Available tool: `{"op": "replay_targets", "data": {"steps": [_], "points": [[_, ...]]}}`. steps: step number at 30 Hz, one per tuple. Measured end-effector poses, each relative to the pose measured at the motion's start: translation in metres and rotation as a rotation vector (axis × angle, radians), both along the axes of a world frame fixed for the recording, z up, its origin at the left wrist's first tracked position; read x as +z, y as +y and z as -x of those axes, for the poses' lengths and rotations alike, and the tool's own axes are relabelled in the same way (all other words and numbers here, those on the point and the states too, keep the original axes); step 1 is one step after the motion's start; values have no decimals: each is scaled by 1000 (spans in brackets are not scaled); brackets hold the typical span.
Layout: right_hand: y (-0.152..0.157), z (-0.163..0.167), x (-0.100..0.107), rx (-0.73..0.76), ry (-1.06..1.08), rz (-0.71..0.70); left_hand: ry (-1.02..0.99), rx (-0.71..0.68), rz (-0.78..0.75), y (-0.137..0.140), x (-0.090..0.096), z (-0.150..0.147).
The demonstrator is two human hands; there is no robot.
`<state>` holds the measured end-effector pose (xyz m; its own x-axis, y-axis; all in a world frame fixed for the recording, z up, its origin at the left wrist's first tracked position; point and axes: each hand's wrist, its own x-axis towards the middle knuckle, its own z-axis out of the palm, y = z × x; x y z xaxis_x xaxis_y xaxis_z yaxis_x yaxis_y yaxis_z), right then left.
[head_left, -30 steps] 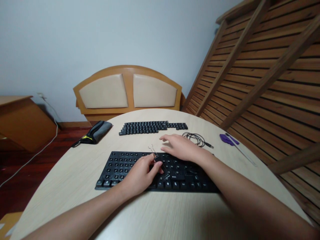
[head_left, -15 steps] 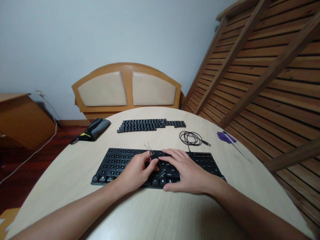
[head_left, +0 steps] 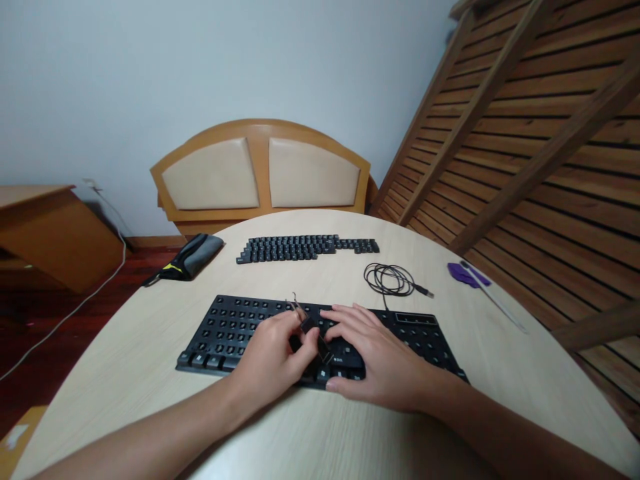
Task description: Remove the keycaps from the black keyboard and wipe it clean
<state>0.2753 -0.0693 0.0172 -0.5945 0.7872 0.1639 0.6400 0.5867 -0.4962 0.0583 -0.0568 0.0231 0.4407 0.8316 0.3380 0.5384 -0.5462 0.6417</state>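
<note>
The left hand (head_left: pixel 273 363) pinches a small black metal binder clip (head_left: pixel 306 325) over the black plastic keyboard frame (head_left: pixel 225 330), which lies under both hands. The right hand (head_left: pixel 377 360) rests flat and open on the keyboard, fingertips beside the clip. Beyond the hands lie rows of loose black keycaps (head_left: pixel 300 247).

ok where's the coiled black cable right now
In the head view, the coiled black cable lies on the table right of centre, between the keyboard and the purple tool.
</note>
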Motion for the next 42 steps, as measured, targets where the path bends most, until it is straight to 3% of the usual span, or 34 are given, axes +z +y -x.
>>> {"op": "replay_targets", "data": {"steps": [10,24,30,38,42], "points": [[0,1,0,10,-2,-18,-94,17,140,1,-8,2],[-1,1,1,12,15,-36,-7,-216,70,-4,2,1],[-1,0,1,14,9,-23,3,-190,153,-1,1,1],[-1,1,4,1,42,-18,155,-51,-47,5,-9,0],[0,1,3,-3,53,-9,205,-77,-40,4,-9,1]]}}
